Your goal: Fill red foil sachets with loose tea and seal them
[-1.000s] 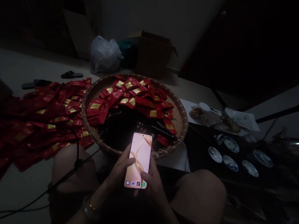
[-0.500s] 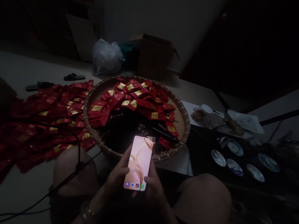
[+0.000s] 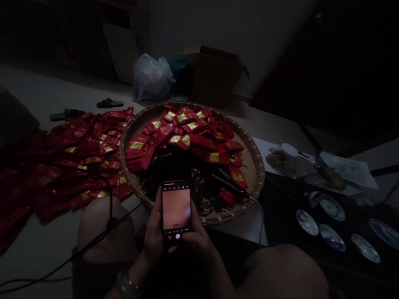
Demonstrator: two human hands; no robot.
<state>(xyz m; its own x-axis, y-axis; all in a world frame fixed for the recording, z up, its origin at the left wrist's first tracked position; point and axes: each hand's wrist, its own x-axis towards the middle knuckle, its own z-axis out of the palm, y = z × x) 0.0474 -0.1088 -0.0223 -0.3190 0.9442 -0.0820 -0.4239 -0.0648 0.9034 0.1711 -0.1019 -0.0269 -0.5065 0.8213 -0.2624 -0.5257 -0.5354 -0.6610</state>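
Observation:
Between both hands I hold a phone (image 3: pixel 176 209) upright, its lit screen showing a camera view in orange-pink with a row of controls below. My left hand (image 3: pixel 154 233) wraps the phone's left edge. At the right edge, my right hand (image 3: pixel 199 236) grips it with the thumb over the lower screen. Just beyond the phone is a round woven basket (image 3: pixel 257 175). In it lie red packets (image 3: pixel 205 141) with gold labels and a dark heap of loose leaf-like bits (image 3: pixel 169 165). A dark pronged tool with a cord (image 3: pixel 231 184) rests at the basket's right side.
Many more red packets (image 3: pixel 87 156) spread over the floor at left, near slippers (image 3: pixel 110 104). Black cables (image 3: pixel 52 267) loop beside my left knee. Several blue-and-white dishes (image 3: pixel 332 237) stand at right. A cardboard box (image 3: pixel 217 77) and a white plastic bag (image 3: pixel 152 78) are behind.
The phone screen has switched from a pale home screen with icons to a camera view. My right thumb has shifted onto the lower screen. The whole view has shifted slightly.

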